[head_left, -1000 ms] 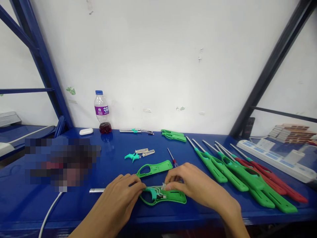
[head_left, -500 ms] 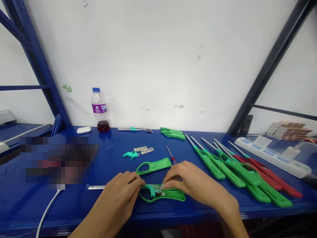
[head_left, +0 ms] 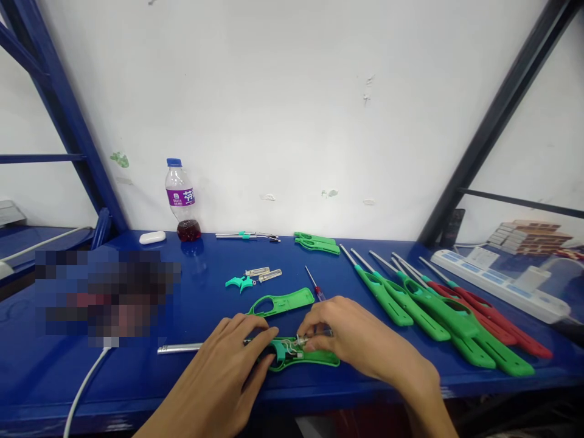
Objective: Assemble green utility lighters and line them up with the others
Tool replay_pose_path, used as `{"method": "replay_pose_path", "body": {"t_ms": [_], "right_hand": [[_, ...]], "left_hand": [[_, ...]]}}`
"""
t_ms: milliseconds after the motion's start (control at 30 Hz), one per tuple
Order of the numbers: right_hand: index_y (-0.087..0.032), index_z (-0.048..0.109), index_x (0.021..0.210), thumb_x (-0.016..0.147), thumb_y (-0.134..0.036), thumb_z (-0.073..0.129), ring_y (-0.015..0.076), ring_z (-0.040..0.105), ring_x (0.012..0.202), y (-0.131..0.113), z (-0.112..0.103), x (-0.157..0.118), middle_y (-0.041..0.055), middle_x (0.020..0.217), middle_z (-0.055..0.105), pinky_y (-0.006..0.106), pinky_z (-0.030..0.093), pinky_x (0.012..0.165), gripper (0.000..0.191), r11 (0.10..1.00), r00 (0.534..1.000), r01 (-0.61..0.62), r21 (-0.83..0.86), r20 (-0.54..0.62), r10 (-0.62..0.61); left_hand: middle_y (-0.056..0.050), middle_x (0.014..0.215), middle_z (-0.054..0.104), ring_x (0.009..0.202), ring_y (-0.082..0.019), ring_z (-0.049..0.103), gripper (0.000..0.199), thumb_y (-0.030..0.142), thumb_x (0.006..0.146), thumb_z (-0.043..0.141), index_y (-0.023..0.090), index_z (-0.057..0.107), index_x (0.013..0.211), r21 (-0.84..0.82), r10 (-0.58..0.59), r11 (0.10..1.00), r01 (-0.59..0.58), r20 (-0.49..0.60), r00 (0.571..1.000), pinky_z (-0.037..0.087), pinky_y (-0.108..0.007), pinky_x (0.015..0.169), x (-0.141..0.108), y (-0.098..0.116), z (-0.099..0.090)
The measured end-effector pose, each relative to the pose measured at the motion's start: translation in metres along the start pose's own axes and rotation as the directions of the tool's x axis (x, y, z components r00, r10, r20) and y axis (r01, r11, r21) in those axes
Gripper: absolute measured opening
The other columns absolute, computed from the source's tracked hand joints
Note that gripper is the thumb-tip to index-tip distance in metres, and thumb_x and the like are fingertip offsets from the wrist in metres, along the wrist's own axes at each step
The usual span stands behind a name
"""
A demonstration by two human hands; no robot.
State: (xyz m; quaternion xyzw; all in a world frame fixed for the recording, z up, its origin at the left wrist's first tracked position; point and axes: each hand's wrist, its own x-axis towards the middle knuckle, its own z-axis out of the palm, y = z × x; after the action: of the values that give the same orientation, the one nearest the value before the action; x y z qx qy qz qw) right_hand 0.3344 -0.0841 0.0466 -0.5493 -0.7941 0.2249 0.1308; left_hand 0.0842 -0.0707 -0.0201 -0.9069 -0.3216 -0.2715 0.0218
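Shifted since the earlier frame — thumb and forefinger of the left hand, now parted and further right over the loop end of the near green half-shell. Little changed: pinch of the right hand.

Left hand state: thumb and forefinger apart, resting over the loop end and the metal tube; cannot tell whether clamped, undersides being hidden. Right hand state: thumb and fingertips together, clamped on a small clear part at the half-shell; cannot tell whether seated or raised.

Half-shell location: centre, near edge of the blue table, between both hands, interior upward. Contents: teal trigger and pale thin tubing leading toward the clear part. Extending left from beneath the left hand: metal tube.

On the far side of the work: second green half-shell, interior upward. Just beyond the right hand: screwdriver, tip pointing far. Further left: loose teal triggers beside narrow clear pieces.

Along the far edge, left to right: white case, upright bottle, thin tube assembly, paired green shells.

At right: green lighters and red lighters, tubes pointing far and left — beyond them, white power strip.
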Motion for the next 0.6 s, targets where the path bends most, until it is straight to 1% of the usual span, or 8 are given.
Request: {"method": "replay_pose_path", "body": {"t_ms": [100, 200, 267, 433, 500, 600], "right_hand": [[-0.026, 0.083, 0.094, 0.091, -0.018, 0.077, 0.0184, 0.071, 0.084, 0.0012, 0.0005, -0.0007, -0.0012, 0.089, 0.081, 0.024, 0.043, 0.069, 0.01, 1.0, 1.0, 0.0, -0.003, -0.016, 0.0], [-0.026, 0.082, 0.093, 0.092, -0.02, 0.076, 0.0189, 0.069, 0.085, 0.0019, 0.0006, -0.0015, -0.0009, 0.089, 0.079, 0.024, 0.042, 0.07, 0.008, 1.0, 0.999, -0.02, -0.01, -0.038, 0.019], [-0.027, 0.081, 0.093, 0.092, -0.021, 0.077, 0.0196, 0.069, 0.087, 0.0022, 0.0006, -0.0019, -0.0008, 0.09, 0.078, 0.025, 0.043, 0.071, 0.007, 0.999, 0.999, -0.028, -0.017, -0.045, 0.027], [-0.027, 0.081, 0.096, 0.093, -0.025, 0.077, 0.0201, 0.07, 0.09, 0.0034, 0.0013, -0.0011, -0.0008, 0.095, 0.079, 0.026, 0.044, 0.075, 0.005, 0.999, 0.998, -0.027, -0.038, -0.057, 0.025], [-0.026, 0.082, 0.097, 0.096, -0.026, 0.074, 0.0206, 0.071, 0.091, 0.0038, 0.0016, -0.0003, 0.0003, 0.096, 0.08, 0.027, 0.045, 0.076, 0.008, 0.999, 0.998, -0.015, -0.04, -0.061, 0.013], [-0.025, 0.084, 0.101, 0.102, -0.026, 0.065, 0.0219, 0.073, 0.094, 0.0031, 0.0014, 0.0, 0.0028, 0.098, 0.082, 0.028, 0.047, 0.081, 0.019, 0.999, 0.998, 0.018, -0.037, -0.063, -0.02]], "left_hand": [[-0.008, 0.128, 0.067, 0.117, -0.03, 0.066, 0.035, 0.016, 0.102, 0.057, 0.027, 0.058, 0.135, -0.068, 0.024, 0.998, -0.02, 0.054, 0.998, 0.054, -0.056, 0.102, 0.0048, 0.0035, 0.0022], [-0.006, 0.119, 0.069, 0.108, -0.028, 0.067, 0.029, 0.011, 0.101, 0.057, 0.027, 0.062, 0.125, -0.127, 0.045, 0.991, -0.034, 0.086, 0.995, 0.057, -0.051, 0.096, 0.0098, 0.0048, 0.0056], [-0.005, 0.114, 0.069, 0.103, -0.027, 0.067, 0.028, 0.008, 0.1, 0.056, 0.026, 0.064, 0.121, -0.146, 0.052, 0.988, -0.039, 0.091, 0.994, 0.057, -0.048, 0.09, 0.0111, 0.0044, 0.0079], [-0.005, 0.115, 0.068, 0.103, -0.027, 0.066, 0.027, 0.009, 0.101, 0.056, 0.025, 0.065, 0.121, -0.165, 0.053, 0.985, -0.039, 0.079, 0.996, 0.056, -0.047, 0.091, 0.0098, 0.0025, 0.0102], [-0.005, 0.115, 0.067, 0.104, -0.027, 0.066, 0.028, 0.009, 0.101, 0.055, 0.026, 0.064, 0.122, -0.171, 0.049, 0.985, -0.035, 0.083, 0.995, 0.056, -0.046, 0.092, 0.0091, 0.0022, 0.0102], [-0.005, 0.117, 0.067, 0.106, -0.027, 0.065, 0.028, 0.011, 0.102, 0.055, 0.026, 0.063, 0.124, -0.179, 0.048, 0.983, -0.03, 0.094, 0.994, 0.055, -0.047, 0.094, 0.0084, 0.0023, 0.0106]]}}
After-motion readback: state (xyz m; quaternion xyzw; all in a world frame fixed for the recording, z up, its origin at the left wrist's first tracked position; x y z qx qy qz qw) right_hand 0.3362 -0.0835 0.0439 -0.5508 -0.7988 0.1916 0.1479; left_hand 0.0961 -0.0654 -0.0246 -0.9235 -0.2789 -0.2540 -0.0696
